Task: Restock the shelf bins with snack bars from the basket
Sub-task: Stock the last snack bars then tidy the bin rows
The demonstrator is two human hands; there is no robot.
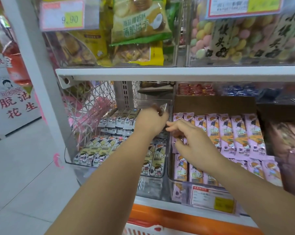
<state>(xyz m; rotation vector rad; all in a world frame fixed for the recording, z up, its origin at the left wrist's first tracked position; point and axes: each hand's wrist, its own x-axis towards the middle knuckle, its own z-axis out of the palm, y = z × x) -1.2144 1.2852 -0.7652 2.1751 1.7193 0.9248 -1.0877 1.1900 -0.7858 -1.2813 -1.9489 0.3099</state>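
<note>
Basket rim (143,229) is glimpsed below; a brown bar (161,108) is gripped by the left hand (151,120) at the back right corner of the clear bin (72,162) for placing, a second bar (175,134) pinched by the right hand (192,141).

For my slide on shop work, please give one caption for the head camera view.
Left hand holds a small packet above the yellow snack bars; right hand reaches over the pink bars.

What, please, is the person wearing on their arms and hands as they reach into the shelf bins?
Nothing that shows: both forearms are bare with no sleeves in view, and the left hand and right hand carry no gloves, rings, watch or bracelets.
</note>
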